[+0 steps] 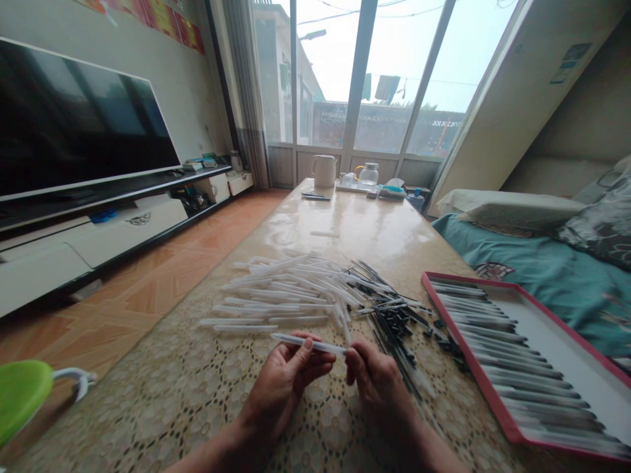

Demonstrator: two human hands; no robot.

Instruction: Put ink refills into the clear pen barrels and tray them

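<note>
Left hand (283, 384) clamped on a white pen barrel (308, 343), right hand (379, 387) pinching its tip, palms turned inward

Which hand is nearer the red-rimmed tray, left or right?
Right. The right hand is to the left of the red-rimmed tray, with black rods between them; the left hand is farther away, beyond the right hand.

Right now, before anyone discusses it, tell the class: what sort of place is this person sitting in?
Probably a lived-in home living room: a large flat-screen TV stands on a low TV cabinet, a teal-covered bed or couch lies alongside, and a white electric kettle sits on the table.
</note>
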